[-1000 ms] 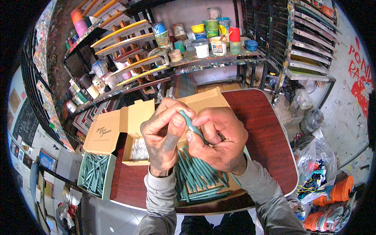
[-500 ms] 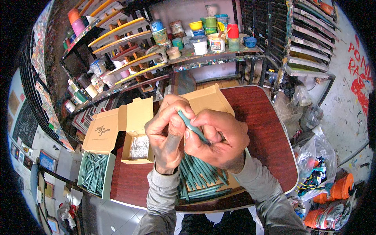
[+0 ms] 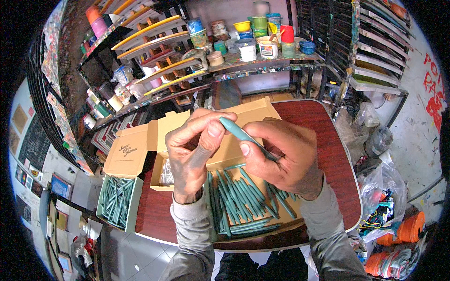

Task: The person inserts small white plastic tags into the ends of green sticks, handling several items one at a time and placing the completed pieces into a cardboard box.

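A teal pen-like stick (image 3: 241, 133) with a tapered end is held slantwise above the table. My right hand (image 3: 293, 152) grips its lower part, thumb and curled fingers wrapped round it. At the tapered upper end, the thumb and forefinger of my left hand (image 3: 190, 152) close in a pinch; the other fingers are bent. Beneath my hands, many similar teal sticks (image 3: 241, 194) lie in a wide open cardboard box (image 3: 262, 110), mostly side by side. The far end of the held stick is hidden in my right palm.
On the dark red table (image 3: 323, 140), a smaller box (image 3: 161, 188) holds small white pieces. Left of it stands an open box (image 3: 134, 210) full of teal sticks (image 3: 117, 199). Paint pots (image 3: 246, 50) crowd the shelf behind. A plastic bag (image 3: 386, 187) and orange buckets (image 3: 408, 227) stand at right.
My right hand has moved right and slid down the stick, so more of its length shows. My left hand has shifted slightly left. The view has moved a little.
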A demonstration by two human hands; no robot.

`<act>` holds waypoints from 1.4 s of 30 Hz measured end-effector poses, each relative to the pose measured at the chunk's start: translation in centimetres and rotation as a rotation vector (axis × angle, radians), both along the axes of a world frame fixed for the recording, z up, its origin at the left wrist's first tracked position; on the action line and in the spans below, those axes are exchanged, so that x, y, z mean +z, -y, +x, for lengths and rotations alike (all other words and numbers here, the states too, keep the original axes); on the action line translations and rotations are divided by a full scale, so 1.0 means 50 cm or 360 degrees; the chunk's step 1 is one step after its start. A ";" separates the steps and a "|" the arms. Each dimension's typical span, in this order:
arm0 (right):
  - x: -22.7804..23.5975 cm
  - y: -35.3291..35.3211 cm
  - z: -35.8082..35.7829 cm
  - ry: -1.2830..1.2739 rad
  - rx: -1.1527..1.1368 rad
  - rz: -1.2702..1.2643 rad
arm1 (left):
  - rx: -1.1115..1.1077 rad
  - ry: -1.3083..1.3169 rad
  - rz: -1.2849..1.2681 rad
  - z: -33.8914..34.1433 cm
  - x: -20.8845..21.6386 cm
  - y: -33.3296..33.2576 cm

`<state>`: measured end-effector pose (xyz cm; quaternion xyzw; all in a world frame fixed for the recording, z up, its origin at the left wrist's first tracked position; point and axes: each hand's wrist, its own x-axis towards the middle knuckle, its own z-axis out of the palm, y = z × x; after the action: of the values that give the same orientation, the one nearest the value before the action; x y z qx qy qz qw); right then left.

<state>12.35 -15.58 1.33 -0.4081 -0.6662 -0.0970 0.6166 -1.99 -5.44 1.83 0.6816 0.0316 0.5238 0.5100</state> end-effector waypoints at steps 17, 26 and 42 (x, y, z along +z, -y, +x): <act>0.006 0.012 0.003 0.0096 0.0070 -0.0100 | 0.0276 -0.0009 0.0238 0.004 -0.002 0.006; 0.010 0.022 -0.004 0.0113 -0.0019 -0.0149 | 0.0190 0.0031 0.0182 0.011 -0.009 -0.002; -0.003 0.008 0.013 0.0197 -0.0032 -0.0120 | 0.0644 -0.0133 0.0902 0.006 0.014 0.010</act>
<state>13.01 -16.00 1.18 -0.4308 -0.7022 -0.1031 0.5573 -1.70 -5.95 2.50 0.7969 0.0404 0.5738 0.1846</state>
